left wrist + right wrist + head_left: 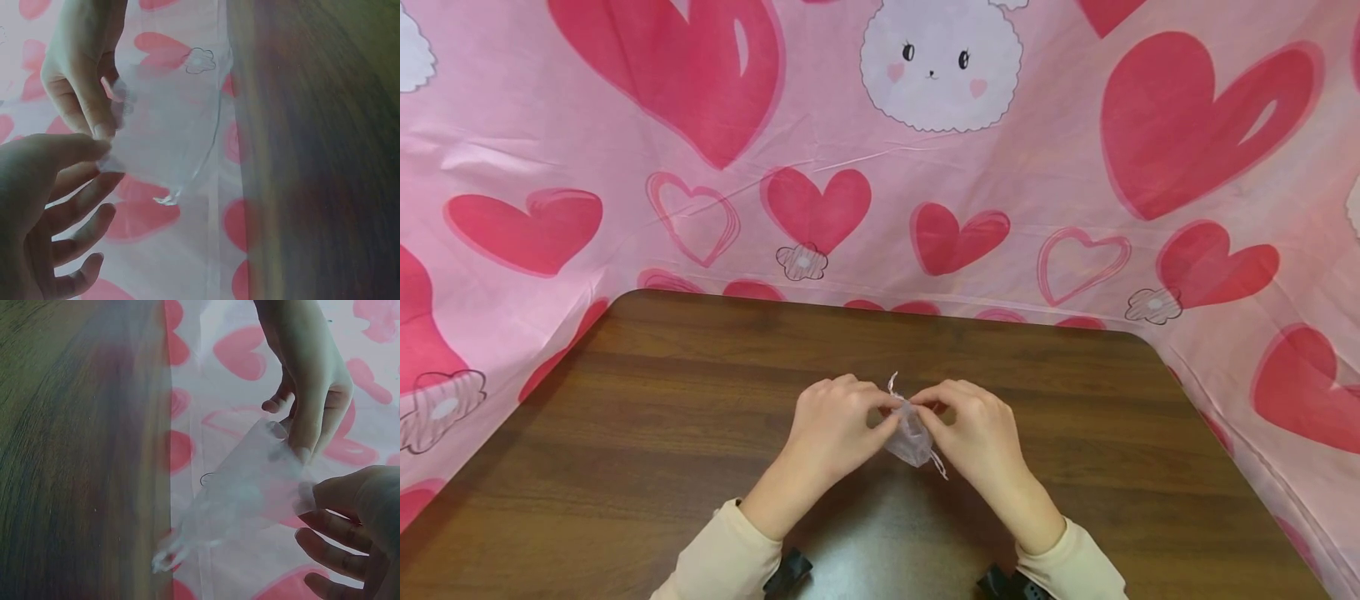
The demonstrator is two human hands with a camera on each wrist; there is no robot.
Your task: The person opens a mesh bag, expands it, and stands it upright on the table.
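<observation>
A small sheer white drawstring pouch (913,439) hangs between my two hands above the table. My left hand (838,421) pinches one side of its top edge between thumb and forefinger. Opposite it, my right hand (976,425) pinches the other side the same way, the fingertips of both hands close together. Thin cord ends stick out at the pouch's top and lower right. In the left wrist view the see-through pouch (169,125) hangs with a cord along its edge. The right wrist view shows the pouch (231,494) narrowing toward its cord end. Whether anything is inside, I cannot tell.
A dark brown wood-grain table (662,400) with rounded far corners lies under the hands. Behind it and along its sides hangs a pink cloth (865,150) printed with hearts. Black devices (790,571) sit at both wrists, beside cream sleeves.
</observation>
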